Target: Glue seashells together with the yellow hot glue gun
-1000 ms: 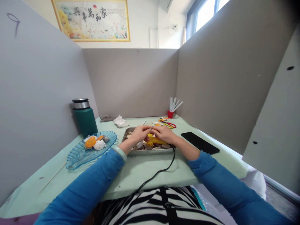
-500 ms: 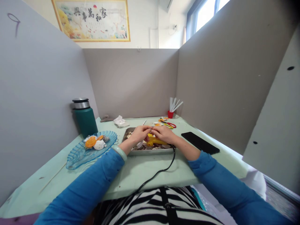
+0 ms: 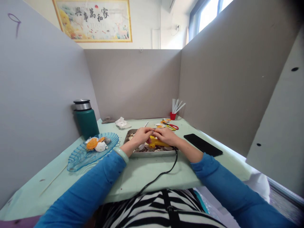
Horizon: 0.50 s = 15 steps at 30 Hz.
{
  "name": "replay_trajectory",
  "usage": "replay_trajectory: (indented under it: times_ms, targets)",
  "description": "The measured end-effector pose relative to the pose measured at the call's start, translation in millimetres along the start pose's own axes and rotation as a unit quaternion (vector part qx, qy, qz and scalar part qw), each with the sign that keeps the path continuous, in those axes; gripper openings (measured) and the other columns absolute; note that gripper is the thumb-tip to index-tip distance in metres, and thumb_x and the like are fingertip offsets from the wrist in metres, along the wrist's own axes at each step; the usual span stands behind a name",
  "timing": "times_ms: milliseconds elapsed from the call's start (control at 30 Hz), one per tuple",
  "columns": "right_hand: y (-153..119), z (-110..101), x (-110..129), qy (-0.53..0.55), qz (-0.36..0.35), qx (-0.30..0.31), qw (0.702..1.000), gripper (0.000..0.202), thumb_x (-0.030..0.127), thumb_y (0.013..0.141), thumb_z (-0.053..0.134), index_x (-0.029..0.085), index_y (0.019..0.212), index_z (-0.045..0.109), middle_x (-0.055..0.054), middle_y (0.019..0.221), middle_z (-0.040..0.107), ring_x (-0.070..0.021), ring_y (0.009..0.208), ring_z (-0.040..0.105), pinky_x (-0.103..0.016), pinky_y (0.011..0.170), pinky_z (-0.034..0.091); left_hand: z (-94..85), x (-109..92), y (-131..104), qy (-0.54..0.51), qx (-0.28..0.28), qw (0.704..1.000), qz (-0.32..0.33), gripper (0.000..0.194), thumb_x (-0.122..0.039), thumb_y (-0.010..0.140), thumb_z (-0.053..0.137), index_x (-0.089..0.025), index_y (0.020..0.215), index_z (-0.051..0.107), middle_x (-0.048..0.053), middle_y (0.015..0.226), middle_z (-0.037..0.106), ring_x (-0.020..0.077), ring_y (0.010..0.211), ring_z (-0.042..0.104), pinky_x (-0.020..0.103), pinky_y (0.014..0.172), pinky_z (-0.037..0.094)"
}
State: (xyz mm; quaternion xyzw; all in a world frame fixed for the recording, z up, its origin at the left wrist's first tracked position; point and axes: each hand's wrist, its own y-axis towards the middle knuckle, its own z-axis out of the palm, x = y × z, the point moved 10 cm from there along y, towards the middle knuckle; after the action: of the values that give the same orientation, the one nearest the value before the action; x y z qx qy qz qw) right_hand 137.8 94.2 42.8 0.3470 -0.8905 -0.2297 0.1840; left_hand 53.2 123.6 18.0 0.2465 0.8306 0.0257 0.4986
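Note:
Above a metal tray (image 3: 154, 154) of shells, my left hand (image 3: 142, 135) and my right hand (image 3: 166, 135) meet at the fingertips. Both are closed in a pinch around something too small and hidden to make out. Beneath them, partly covered by my right hand, a yellow glue gun (image 3: 158, 143) lies on the shells, its black cord (image 3: 163, 173) running toward my lap. To the left is a blue glass plate (image 3: 78, 157) holding an orange shell (image 3: 92, 143) and a white shell (image 3: 101, 146).
A green bottle (image 3: 86, 123) stands at the back left. Behind the tray lie crumpled tissue (image 3: 121, 122) and scissors (image 3: 173, 127). White sticks (image 3: 176, 106) stand in a red cup (image 3: 173, 116). A black phone (image 3: 202, 144) lies right; a thin stick (image 3: 53, 180) lies left.

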Motion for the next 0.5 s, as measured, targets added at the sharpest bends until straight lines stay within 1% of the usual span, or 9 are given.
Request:
replay_trajectory:
  times_ms: [300,500]
  targets:
    - [-0.8,1.6,-1.3,0.003,0.004,0.003,1.0,0.028,0.032,0.092,0.042,0.017,0.082,0.063,-0.003,0.074,0.064,-0.0127,0.067,0.054,-0.022,0.06,0.033,0.0,-0.3,1.3,0.022,0.004,1.0,0.008,0.031,-0.021,0.08,0.046,-0.012,0.101,0.066,0.0,0.048,0.058,0.0122,0.047,0.058,0.02,0.047,0.045]
    - [0.0,1.4,-0.4,0.006,0.003,0.003,1.0,0.028,0.031,0.092,0.041,0.017,0.083,0.064,-0.003,0.075,0.065,-0.0125,0.066,0.053,-0.023,0.06,0.032,0.3,-1.9,0.1,0.012,0.001,1.0,0.007,0.03,-0.021,0.08,0.047,-0.012,0.101,0.066,-0.001,0.048,0.057,0.0114,0.046,0.057,0.019,0.047,0.044]
